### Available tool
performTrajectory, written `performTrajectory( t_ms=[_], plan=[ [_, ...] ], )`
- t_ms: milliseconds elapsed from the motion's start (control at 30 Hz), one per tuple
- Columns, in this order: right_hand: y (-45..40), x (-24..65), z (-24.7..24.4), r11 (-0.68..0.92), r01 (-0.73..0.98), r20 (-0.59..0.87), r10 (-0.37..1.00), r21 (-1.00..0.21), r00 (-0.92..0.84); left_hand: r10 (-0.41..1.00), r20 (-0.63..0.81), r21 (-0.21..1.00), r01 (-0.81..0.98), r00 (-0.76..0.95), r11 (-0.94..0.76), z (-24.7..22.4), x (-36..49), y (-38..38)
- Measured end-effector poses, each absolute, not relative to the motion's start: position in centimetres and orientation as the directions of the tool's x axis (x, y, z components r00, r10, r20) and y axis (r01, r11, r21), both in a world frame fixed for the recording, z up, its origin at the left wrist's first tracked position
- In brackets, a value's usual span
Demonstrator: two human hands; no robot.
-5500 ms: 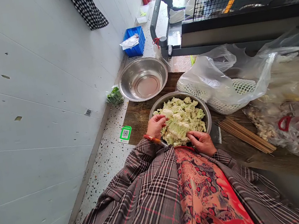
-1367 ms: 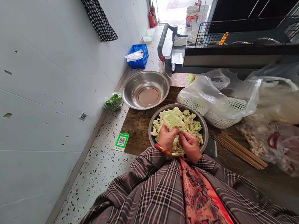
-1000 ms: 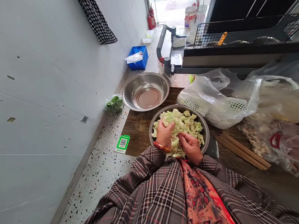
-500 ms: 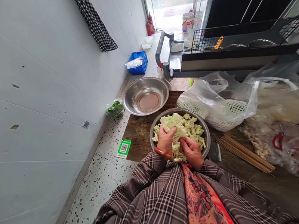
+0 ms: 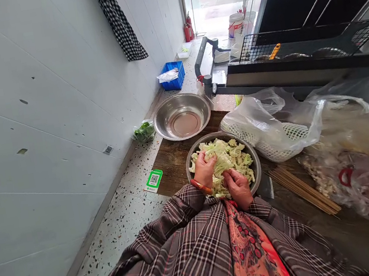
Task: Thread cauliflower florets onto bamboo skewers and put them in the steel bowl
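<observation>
A steel bowl full of cauliflower florets sits on the dark wooden table, close against my body. Over it, my left hand grips a large pale cauliflower piece, thumb on top. My right hand is closed, its thumb and fingers pinched at the lower edge of the same piece. The exact spot between those fingertips is hidden. Just beyond stands a wide steel basin with nothing in it.
Wooden skewers lie right of the bowl, beside plastic bags of food. A white mesh basket partly covered by a bag stands behind them. At left are a QR-code card, bagged greens and the wall.
The whole view has shifted slightly to the right. Both hands stay over the bowl at the cauliflower piece, with only a slight movement of the fingers.
</observation>
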State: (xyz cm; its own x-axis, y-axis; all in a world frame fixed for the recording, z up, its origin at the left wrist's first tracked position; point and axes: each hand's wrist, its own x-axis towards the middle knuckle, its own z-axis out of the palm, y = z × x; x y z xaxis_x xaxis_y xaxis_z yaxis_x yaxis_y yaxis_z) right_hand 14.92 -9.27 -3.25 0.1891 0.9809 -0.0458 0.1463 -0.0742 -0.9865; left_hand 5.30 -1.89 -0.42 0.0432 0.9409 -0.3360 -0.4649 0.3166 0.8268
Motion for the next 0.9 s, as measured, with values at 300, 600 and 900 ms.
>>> performTrajectory(
  t_ms=[300, 600, 900],
  plan=[
    [-9.0, 15.0, -3.3, -0.04, 0.179, -0.013, 0.989, -0.983, 0.149, 0.937, -0.337, 0.759, -0.562, 0.094, 0.329, 2.4, 4.2, 0.1],
    [-9.0, 15.3, -3.7, -0.024, 0.21, 0.007, 0.989, -0.977, 0.148, 0.945, -0.327, 0.855, -0.417, 0.026, 0.308, 1.9, 4.1, 0.8],
    [-9.1, 15.4, -3.8, 0.005, 0.3, 0.062, 0.982, -0.954, 0.181, 0.949, -0.311, 0.894, -0.357, -0.058, 0.271, 1.9, 4.7, 0.5]
  ],
)
